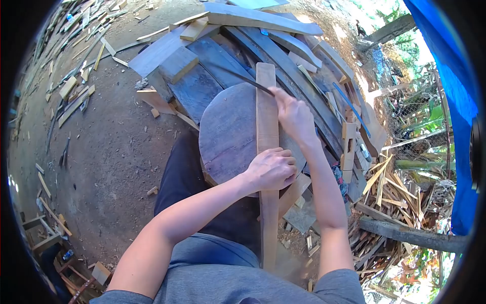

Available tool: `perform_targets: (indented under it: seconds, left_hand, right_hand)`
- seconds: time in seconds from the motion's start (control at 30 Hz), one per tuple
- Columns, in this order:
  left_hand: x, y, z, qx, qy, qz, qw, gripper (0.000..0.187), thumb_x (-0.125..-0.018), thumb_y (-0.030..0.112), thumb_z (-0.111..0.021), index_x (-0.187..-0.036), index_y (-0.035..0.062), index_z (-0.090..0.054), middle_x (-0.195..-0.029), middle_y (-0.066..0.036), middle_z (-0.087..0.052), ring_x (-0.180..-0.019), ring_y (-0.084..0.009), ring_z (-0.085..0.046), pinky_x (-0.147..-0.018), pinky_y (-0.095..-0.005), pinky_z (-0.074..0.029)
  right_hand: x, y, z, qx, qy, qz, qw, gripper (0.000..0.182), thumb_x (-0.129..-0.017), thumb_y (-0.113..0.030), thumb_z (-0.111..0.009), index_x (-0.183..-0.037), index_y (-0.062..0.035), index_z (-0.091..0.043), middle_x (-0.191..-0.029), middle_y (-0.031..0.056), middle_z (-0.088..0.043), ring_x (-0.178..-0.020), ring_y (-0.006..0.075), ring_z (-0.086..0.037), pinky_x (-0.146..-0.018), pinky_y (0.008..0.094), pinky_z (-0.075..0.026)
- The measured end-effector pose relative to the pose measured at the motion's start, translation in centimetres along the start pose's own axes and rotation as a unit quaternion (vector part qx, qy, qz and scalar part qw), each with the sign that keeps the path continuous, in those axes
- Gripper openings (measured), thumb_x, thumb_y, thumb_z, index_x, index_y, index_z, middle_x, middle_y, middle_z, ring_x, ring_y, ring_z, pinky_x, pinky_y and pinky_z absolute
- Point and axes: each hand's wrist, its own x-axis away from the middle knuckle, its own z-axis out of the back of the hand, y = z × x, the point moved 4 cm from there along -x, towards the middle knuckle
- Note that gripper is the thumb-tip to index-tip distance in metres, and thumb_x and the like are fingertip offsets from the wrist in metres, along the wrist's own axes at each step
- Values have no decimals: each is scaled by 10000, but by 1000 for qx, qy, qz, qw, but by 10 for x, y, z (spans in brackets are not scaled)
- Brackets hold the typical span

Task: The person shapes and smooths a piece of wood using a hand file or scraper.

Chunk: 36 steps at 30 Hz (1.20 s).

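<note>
A long, narrow wooden board (267,121) lies across a round wooden block (228,126) in front of me, its near end reaching down to my shirt. My left hand (273,169) is closed round the board near the block's near side, the fingers curled over its right edge. Just above and to the right, my right hand (294,116) grips a long, thin, dark blade (235,75), seen nearly edge-on. The blade crosses over the board's far part and points up and to the left. Its handle is hidden in my fist.
Planks (263,20) and dark boards (217,55) are piled beyond the block. A notched wooden piece (348,147) stands at the right, near a thin blue rod (352,110). Wood scraps (76,106) litter the dirt at left. A blue tarp (455,101) hangs far right.
</note>
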Motion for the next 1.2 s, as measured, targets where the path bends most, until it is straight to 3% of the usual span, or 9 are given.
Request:
perform_targets:
  seconds: [0.13, 0.3, 0.43, 0.6, 0.83, 0.9, 0.93, 1.1, 1.2]
  left_hand:
    - [4, -1, -6, 7, 20, 12, 1000, 125, -798, 196, -664, -710, 110, -689, -813, -27, -673, -878, -227, -665, -814, -364, -550]
    - [2, -4, -5, 13, 42, -6, 999, 126, -791, 205, -671, -716, 106, -693, -819, -41, -683, -890, -240, -675, -833, -374, -551]
    - [0, -1, -4, 10, 52, -19, 998, 144, -790, 202, -667, -679, 110, -669, -761, -28, -639, -845, -214, -648, -805, -361, -543]
    - [1, 1, -2, 2, 53, -25, 998, 166, -785, 199, -666, -646, 110, -644, -695, -26, -580, -803, -198, -619, -777, -352, -534]
    - [6, -3, -10, 26, 6, 16, 1000, 171, -804, 234, -677, -708, 92, -681, -793, -52, -693, -876, -249, -687, -866, -371, -549]
    - [3, -4, -9, 19, 17, 9, 1000, 155, -804, 222, -669, -720, 93, -692, -819, -44, -701, -897, -240, -689, -879, -366, -548]
    - [3, -3, -9, 17, 77, -28, 996, 151, -798, 211, -663, -692, 105, -676, -788, -27, -672, -877, -222, -669, -850, -358, -543]
    - [2, 0, -2, 5, 33, -18, 999, 152, -788, 203, -664, -663, 118, -647, -722, -17, -601, -829, -200, -625, -794, -350, -528]
    - [1, 0, -4, 15, 53, -26, 998, 146, -783, 202, -666, -662, 122, -642, -711, -13, -588, -817, -195, -616, -776, -344, -524]
  right_hand:
    - [39, -2, -13, -27, 58, 105, 992, 480, -991, -223, -553, -1453, -347, -529, -708, 150, -643, -594, 379, -667, -535, 516, -535]
    - [44, -2, -2, 91, 26, 77, 992, 521, -984, -206, -560, -1474, -375, -505, -717, 114, -615, -584, 350, -677, -505, 462, -542]
    - [5, -4, -13, 126, 22, 56, 990, 514, -980, -200, -559, -1466, -363, -516, -704, 153, -648, -624, 373, -692, -555, 484, -568]
    - [-21, -1, -13, 34, 14, 5, 999, 454, -1014, -231, -542, -1462, -305, -531, -789, 255, -682, -760, 429, -697, -649, 526, -543]
    - [49, -1, 0, 9, -39, 41, 998, 484, -999, -192, -534, -1467, -315, -521, -764, 228, -683, -661, 417, -682, -605, 533, -547]
    - [33, -7, -2, 32, -57, 13, 998, 434, -1028, -212, -512, -1457, -276, -540, -810, 271, -673, -765, 425, -695, -633, 501, -536]
    - [19, -7, -4, 34, -54, 9, 998, 434, -1028, -212, -512, -1457, -276, -540, -810, 271, -673, -765, 425, -695, -633, 501, -536]
    - [-49, -5, -14, 1, 7, -23, 1000, 413, -1040, -208, -483, -1441, -278, -554, -852, 296, -673, -812, 468, -683, -695, 552, -541]
    - [-21, 2, -6, -25, 7, -4, 1000, 409, -1031, -222, -495, -1429, -282, -567, -856, 296, -673, -811, 463, -686, -713, 565, -541]
